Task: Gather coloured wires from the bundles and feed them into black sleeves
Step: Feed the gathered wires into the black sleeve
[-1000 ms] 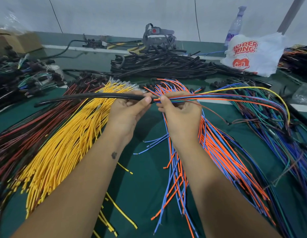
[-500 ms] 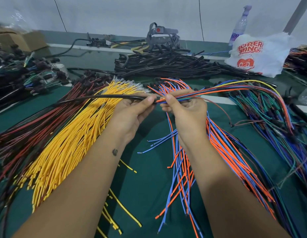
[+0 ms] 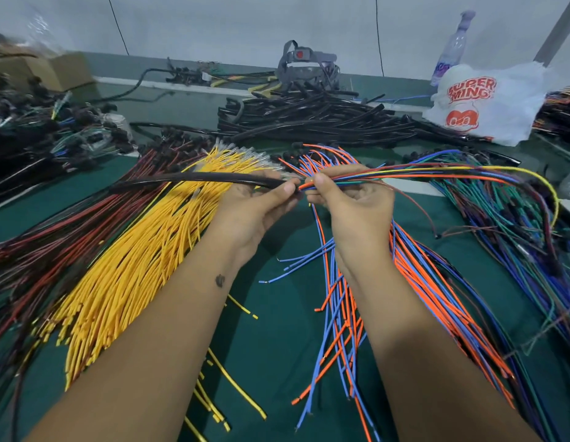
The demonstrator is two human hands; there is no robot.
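Observation:
My left hand [image 3: 255, 208] grips the right end of a black sleeve [image 3: 194, 179], which runs out to the left above the yellow wires. My right hand [image 3: 350, 199] pinches a gathered bunch of coloured wires [image 3: 436, 173], orange, blue, yellow and green, with their tips at the sleeve's mouth between my two thumbs. The bunch arcs off to the right and down. On the green table [image 3: 271, 339] lie a yellow wire bundle [image 3: 134, 269], a red and black bundle [image 3: 44, 244] and an orange and blue bundle [image 3: 417, 288].
A heap of black sleeves [image 3: 318, 119] lies at the back centre. A white plastic bag [image 3: 487, 103] and a bottle [image 3: 452, 46] stand at the back right. Blue, green and purple wires [image 3: 513, 218] spread at the right. Connector harnesses [image 3: 48, 135] and a cardboard box [image 3: 51, 71] sit at the left.
Both hands stay together at the sleeve's mouth. The wire bunch has been worked slightly into the sleeve, and the view has shifted a little.

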